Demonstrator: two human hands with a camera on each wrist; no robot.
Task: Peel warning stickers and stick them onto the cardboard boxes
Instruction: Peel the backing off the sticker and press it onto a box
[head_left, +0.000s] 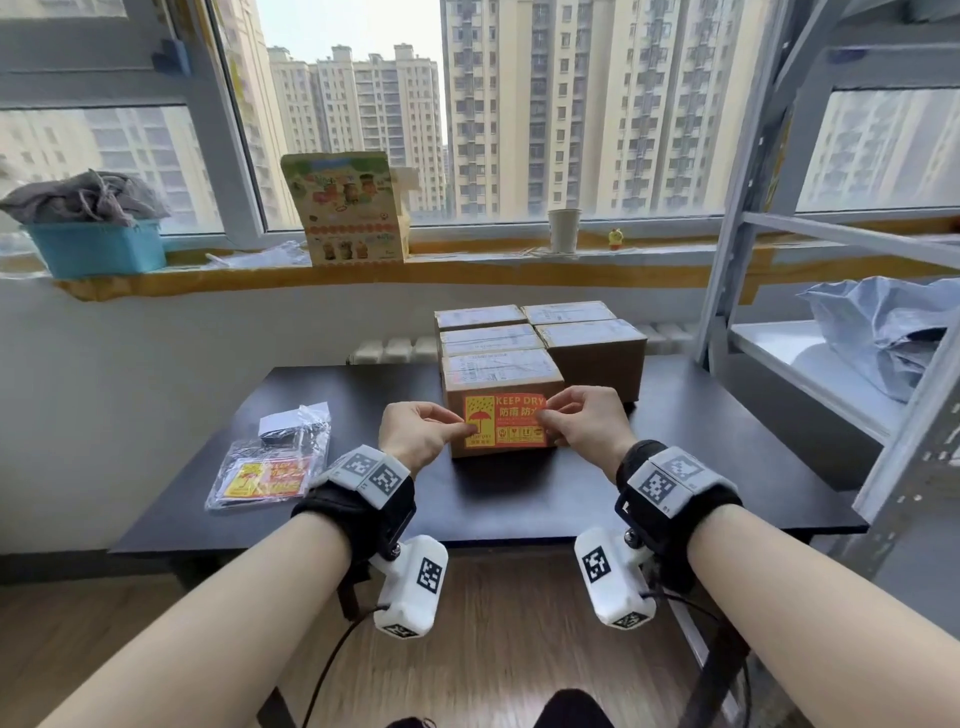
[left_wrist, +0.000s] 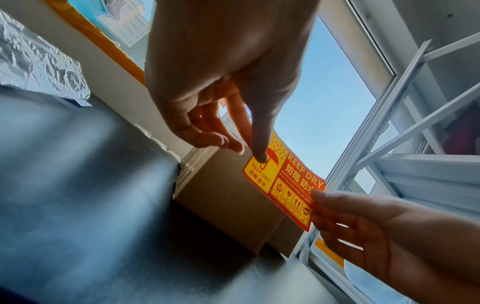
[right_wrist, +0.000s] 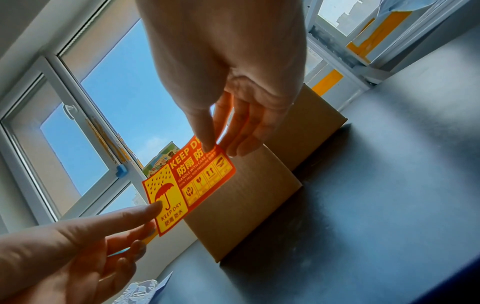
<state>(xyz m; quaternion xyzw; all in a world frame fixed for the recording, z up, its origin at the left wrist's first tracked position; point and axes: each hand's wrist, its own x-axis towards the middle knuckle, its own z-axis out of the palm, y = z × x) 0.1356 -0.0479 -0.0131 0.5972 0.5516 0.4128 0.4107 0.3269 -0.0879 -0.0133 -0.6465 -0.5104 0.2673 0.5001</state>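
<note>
On a black table (head_left: 519, 499), both hands (head_left: 498, 426) pinch the sticker (head_left: 506, 421) against the front box (head_left: 501, 376)

A high-rise flat used for packing: sealed cardboard boxes (head_left: 540, 353) on a black table (head_left: 675, 467), metal shelving (head_left: 769, 218), tower blocks outside

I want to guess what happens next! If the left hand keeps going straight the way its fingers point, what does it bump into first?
Probably the front of the nearest cardboard box. The left hand pinches the KEEP DRY sticker just before it, though the gap is unclear.
</note>
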